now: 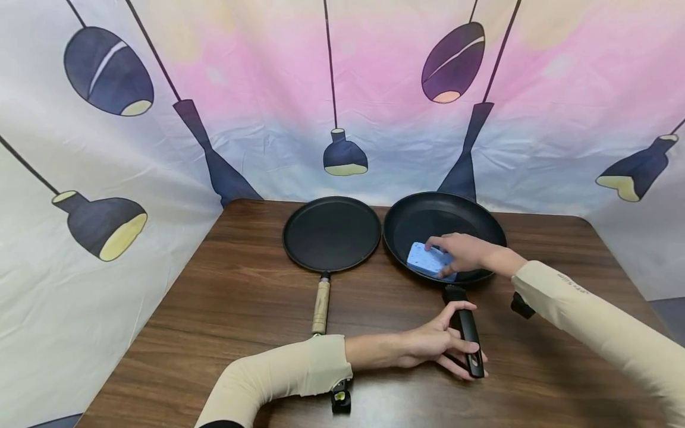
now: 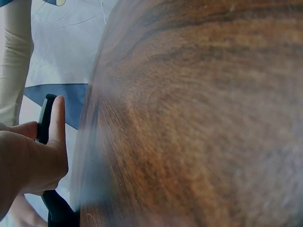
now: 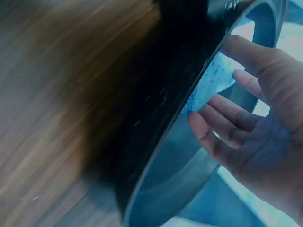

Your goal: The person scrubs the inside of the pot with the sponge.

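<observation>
A deep black frying pan (image 1: pixel 428 211) sits at the back right of the table, its black handle (image 1: pixel 467 327) pointing toward me. My left hand (image 1: pixel 430 342) grips that handle near its end, thumb on top and fingers beneath; the left wrist view shows the hand (image 2: pixel 35 156) at its left edge. Inside the pan, against the near side, lies a light blue sponge (image 1: pixel 423 258). My right hand (image 1: pixel 462 252) holds the sponge between thumb and fingers; in the right wrist view the speckled sponge (image 3: pixel 218 78) shows past the pan's rim (image 3: pixel 161 142).
Left of the frying pan, close to its rim, lies a flat black griddle pan (image 1: pixel 332 233) with a wooden handle (image 1: pixel 321 306). Both stand on a brown wooden table (image 1: pixel 225 297). A cloth backdrop (image 1: pixel 278 137) printed with lamps hangs behind the table.
</observation>
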`<state>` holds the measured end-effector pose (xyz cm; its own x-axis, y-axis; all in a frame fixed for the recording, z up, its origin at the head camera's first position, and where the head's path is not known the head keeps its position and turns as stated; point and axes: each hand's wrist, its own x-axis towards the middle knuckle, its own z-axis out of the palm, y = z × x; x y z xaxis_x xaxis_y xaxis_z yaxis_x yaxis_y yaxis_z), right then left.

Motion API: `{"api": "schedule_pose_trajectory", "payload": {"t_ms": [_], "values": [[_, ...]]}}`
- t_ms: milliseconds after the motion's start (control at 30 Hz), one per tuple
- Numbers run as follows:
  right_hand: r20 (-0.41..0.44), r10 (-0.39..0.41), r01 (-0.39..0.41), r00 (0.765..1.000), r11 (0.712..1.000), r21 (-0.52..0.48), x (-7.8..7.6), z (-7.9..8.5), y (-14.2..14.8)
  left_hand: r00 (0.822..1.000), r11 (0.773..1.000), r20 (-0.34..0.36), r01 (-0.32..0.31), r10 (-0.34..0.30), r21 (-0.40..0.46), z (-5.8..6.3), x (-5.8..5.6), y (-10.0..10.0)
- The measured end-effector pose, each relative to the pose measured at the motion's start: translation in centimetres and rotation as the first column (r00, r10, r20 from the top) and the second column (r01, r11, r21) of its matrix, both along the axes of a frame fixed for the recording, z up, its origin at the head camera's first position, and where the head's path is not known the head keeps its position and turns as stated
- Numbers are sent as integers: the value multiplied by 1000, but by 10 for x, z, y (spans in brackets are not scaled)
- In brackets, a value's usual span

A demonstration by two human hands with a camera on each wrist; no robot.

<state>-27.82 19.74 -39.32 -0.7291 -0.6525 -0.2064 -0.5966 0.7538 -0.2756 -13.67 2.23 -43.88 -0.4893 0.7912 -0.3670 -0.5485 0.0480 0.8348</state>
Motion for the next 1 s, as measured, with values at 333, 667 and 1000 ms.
{"api": "schedule_pose_trajectory", "payload": {"t_ms": [333,667,1000], "values": [[-92,-73,81,993,993,84,-39,-6,-30,999,1000,37,-13,13,6,0,2,2],[-108,-310,323,945,936,143,-71,-13,-22,997,1000,74,-9,9,1,-6,11,6],[-129,-352,374,927,890,260,-72,4,17,999,999,37,-40,40,5,-2,5,2]]}}
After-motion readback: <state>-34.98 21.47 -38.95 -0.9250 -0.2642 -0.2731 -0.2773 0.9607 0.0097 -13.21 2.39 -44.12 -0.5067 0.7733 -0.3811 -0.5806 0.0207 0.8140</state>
